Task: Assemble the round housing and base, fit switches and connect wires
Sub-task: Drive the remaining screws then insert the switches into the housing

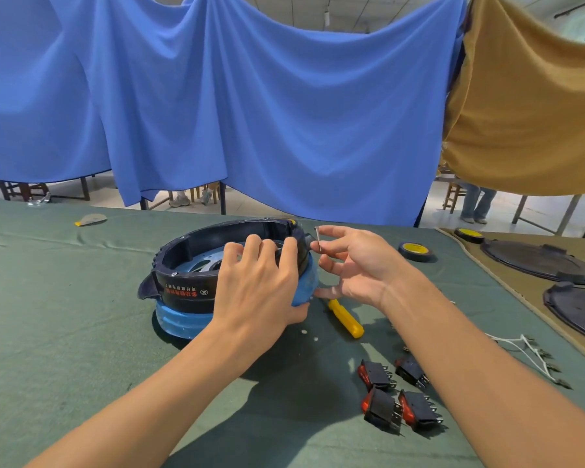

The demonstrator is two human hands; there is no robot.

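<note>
Across the upper half of the frame a blue cloth [250,96] is hung, joined at the upper right by a tan cloth [527,96]. Below them the bench [65,298], covered in green fabric, fills the lower half.

Just left of centre, the round housing [183,285], a black ring with red lettering on its wall, is seated on top of the blue base [183,322]. At the right edge, dark round covers [537,261] are laid on a tan mat.

The left hand [260,282] is clamped on the housing, with its fingers curled over the rim and its thumb pressed low against the base. Just right of the housing, the right hand [355,265] is raised, and a small screw [318,239] is pinched upright between its thumb and forefinger.

A yellow screwdriver [347,319] is left lying on the bench under the right wrist. Four red-and-black switches [399,396] are grouped at the lower right, and white wires [527,352] with metal terminals are spread further right. A tape roll [416,251] is set beyond the right hand.

The step in hand is judged to be the fastening of housing to base, so the task is at an early stage: no switch is fitted and no wire is connected. Next, the screw must be brought to a hole in the housing rim and set straight. The housing has to be kept from turning on the base, and the screwdriver must then be taken up.
</note>
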